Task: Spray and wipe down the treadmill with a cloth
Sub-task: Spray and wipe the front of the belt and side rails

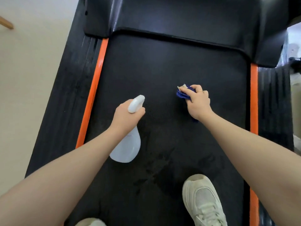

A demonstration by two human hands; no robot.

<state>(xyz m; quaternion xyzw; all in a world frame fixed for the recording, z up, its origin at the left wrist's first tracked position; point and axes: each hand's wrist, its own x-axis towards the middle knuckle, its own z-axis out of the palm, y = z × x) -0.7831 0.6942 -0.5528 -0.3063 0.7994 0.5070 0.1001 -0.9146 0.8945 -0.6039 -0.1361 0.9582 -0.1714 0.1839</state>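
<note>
belt (pixel 162 70) open ahead; motor cover (pixel 179 18) blocks far end.

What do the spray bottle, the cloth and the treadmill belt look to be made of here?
Spray bottle: looks like plastic, a smooth, milky translucent body with an opaque white trigger head.
Cloth: soft blue fabric, possibly microfibre, since it bunches into folds under the right hand.
Treadmill belt: matte black, likely rubbery, with a fine grainy texture and darker, seemingly damp patches.
</note>
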